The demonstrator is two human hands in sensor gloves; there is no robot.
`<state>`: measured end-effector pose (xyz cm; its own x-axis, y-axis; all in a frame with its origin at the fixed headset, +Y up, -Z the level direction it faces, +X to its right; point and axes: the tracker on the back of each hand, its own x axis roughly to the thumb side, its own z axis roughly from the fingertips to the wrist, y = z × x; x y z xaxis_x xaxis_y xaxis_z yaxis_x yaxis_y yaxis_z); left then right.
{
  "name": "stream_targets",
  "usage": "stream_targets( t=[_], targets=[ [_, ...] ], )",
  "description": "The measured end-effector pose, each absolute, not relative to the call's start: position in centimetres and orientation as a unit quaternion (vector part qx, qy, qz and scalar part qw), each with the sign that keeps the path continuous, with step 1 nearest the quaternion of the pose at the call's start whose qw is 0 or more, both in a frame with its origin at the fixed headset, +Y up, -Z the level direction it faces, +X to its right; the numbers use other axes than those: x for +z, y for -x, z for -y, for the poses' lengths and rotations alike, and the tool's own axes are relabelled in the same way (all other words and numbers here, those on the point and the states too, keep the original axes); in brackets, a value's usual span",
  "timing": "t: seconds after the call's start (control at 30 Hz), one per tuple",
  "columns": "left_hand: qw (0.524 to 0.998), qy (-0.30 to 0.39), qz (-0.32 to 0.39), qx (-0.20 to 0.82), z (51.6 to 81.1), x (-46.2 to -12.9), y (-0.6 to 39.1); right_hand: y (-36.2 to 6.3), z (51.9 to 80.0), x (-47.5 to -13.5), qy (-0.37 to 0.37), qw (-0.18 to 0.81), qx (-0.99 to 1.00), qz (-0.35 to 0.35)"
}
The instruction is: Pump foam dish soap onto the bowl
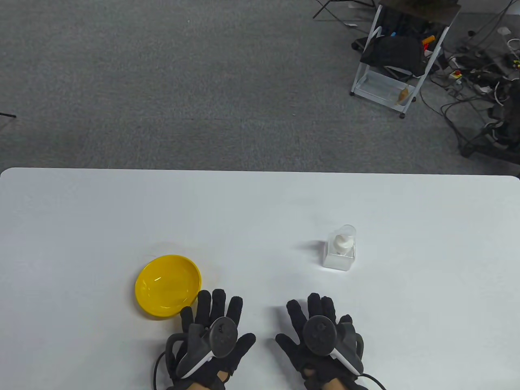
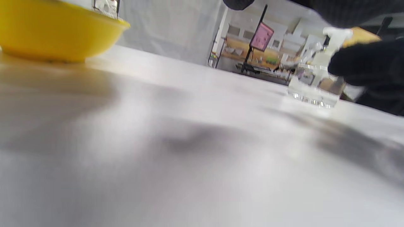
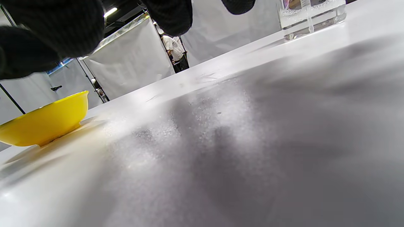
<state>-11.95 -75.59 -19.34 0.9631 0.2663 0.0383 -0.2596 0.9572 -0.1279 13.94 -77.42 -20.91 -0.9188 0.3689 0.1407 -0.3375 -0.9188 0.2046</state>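
Observation:
A yellow bowl (image 1: 167, 285) sits on the white table (image 1: 260, 211) at the front left; it also shows in the left wrist view (image 2: 56, 34) and the right wrist view (image 3: 44, 121). A clear square foam soap bottle with a white pump (image 1: 340, 252) stands upright right of centre; it shows in the left wrist view (image 2: 315, 82), and its base shows in the right wrist view (image 3: 311, 17). My left hand (image 1: 215, 325) lies flat and open on the table just beside the bowl's near right rim. My right hand (image 1: 319, 325) lies flat and open, a short way in front of the bottle. Both hold nothing.
Beyond the table's far edge is grey carpet with a white wire cart (image 1: 398, 61) and cables (image 1: 479, 81) at the far right.

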Motion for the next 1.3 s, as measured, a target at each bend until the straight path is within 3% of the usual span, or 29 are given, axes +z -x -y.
stream_targets(
  t=[0.13, 0.33, 0.53, 0.77, 0.9, 1.1, 1.3],
  targets=[
    [0.973, -0.031, -0.035, 0.227, 73.3, -19.0, 15.6, -13.9, 77.4, -20.9, -0.09, 0.182, 0.975, -0.086],
    [0.975, 0.035, -0.07, 0.208, 74.7, -19.0, 18.2, -14.4, 76.9, -20.8, -0.091, 0.19, 0.975, -0.071],
    [0.976, 0.035, -0.067, 0.205, 74.9, -18.8, 18.1, -17.7, 73.7, -22.1, -0.049, 0.242, 0.969, 0.003],
    [0.98, 0.047, -0.044, 0.19, 75.0, -18.7, 17.3, -23.3, 68.7, -30.0, 0.04, 0.23, 0.972, 0.033],
    [0.98, 0.054, -0.035, 0.187, 75.2, -18.7, 17.0, -24.4, 67.7, -34.3, 0.05, 0.199, 0.979, -0.009],
    [0.98, 0.063, -0.024, 0.188, 75.3, -18.7, 16.9, -24.5, 68.2, -38.3, 0.045, 0.185, 0.982, -0.006],
    [0.98, 0.071, -0.023, 0.184, 75.6, -18.8, 16.7, -24.3, 70.0, -39.9, 0.045, 0.189, 0.981, -0.003]
  ],
)
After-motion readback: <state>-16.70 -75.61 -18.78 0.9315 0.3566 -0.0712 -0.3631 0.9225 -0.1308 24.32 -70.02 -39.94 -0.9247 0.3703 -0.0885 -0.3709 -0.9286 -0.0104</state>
